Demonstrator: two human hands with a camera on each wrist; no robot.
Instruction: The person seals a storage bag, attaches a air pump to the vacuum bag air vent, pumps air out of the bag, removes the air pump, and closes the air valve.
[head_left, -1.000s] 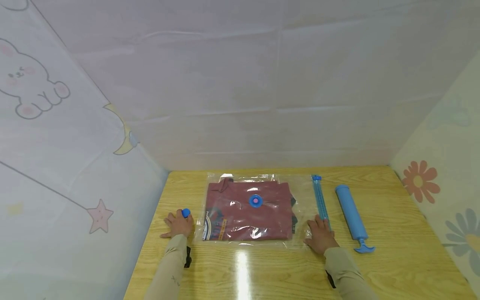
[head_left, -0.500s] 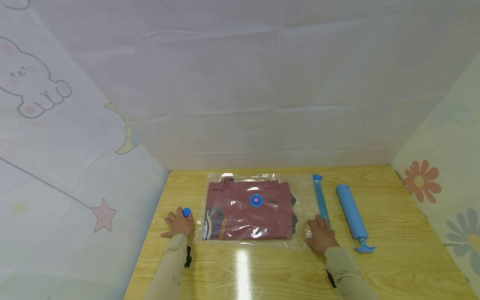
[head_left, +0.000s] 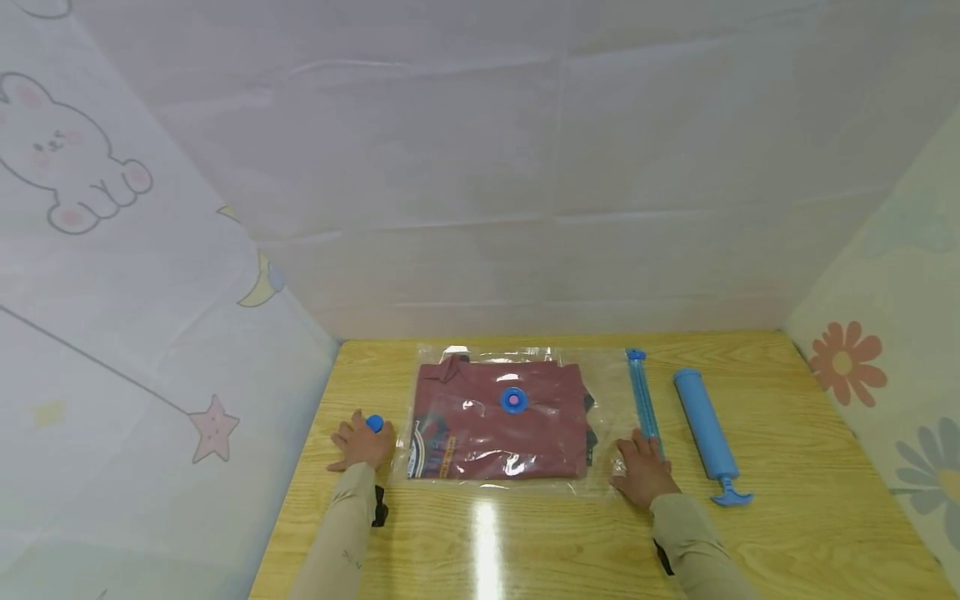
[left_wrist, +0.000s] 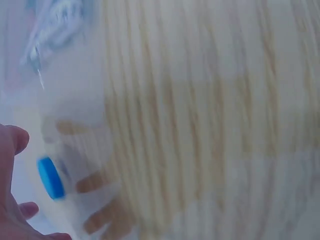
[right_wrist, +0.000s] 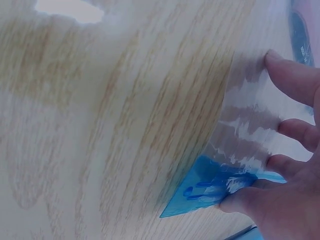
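Observation:
A clear vacuum storage bag [head_left: 611, 383] lies flat on the table with a folded maroon garment [head_left: 543, 442] inside. Its round blue valve [head_left: 513, 400] faces up, and a blue zip strip [head_left: 641, 396] runs down the right end. My right hand [head_left: 645, 473] rests on that end with fingers spread over the plastic; in the right wrist view the fingertips touch the bag near the strip's blue end [right_wrist: 207, 182]. My left hand [head_left: 365, 446] is spread left of the bag. Beside its fingers is a small blue cap [left_wrist: 51, 177]; whether they touch it I cannot tell.
A blue hand pump [head_left: 705, 425] lies on the wooden table [head_left: 570, 550] to the right of the bag, its T-shaped handle toward me. Printed cloth walls [head_left: 450, 283] enclose the table at the back and both sides.
My left hand has shifted slightly forward and to the right by the blue cap. The head view has drifted a little to the left. My right hand stays on the bag.

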